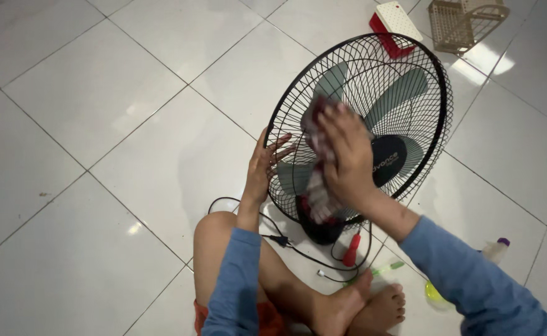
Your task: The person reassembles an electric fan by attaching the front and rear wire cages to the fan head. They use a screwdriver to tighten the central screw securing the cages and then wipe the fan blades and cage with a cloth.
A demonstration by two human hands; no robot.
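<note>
A person sits cross-legged on a white tiled floor (99, 93) with a black fan (410, 93) standing tilted just in front of their knees. Its round wire grille looks light but springy, likely to bend if pushed hard, so the stiff outer rim seems the safest place to hold. The left hand (262, 167) steadies that rim at the near left edge, fingers spread and released, resting flat against the wires, forearm raised from the knee. The right hand (347, 155) reaches across the grille, fingers clenched around a soft red and white cloth (315, 193) pressed to the wires, limp and easy to bunch. A red-handled screwdriver (352, 252) lies beside the fan's base.
</note>
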